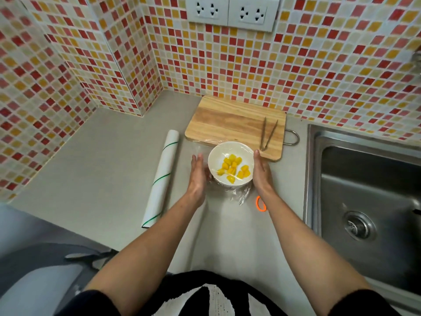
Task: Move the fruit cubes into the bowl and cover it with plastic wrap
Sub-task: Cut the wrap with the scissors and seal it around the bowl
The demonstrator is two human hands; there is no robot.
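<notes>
A white bowl (215,156) stands on the grey counter just in front of the wooden cutting board (227,119). Several yellow fruit cubes (233,168) lie inside it. A clear sheet of plastic wrap (242,192) is stretched over the bowl's mouth, and its loose edges bunch on the counter around the base. My left hand (197,176) lies flat against the bowl's left side, fingers straight, pressing the wrap. My right hand (262,171) presses flat against the right side in the same way. The roll of plastic wrap (160,184) lies to the left.
Wooden tongs (268,133) rest on the board's right end. An orange rubber band (259,204) lies on the counter under my right wrist. A steel sink (364,185) fills the right side. Tiled walls stand behind and to the left, with power sockets (232,12) above.
</notes>
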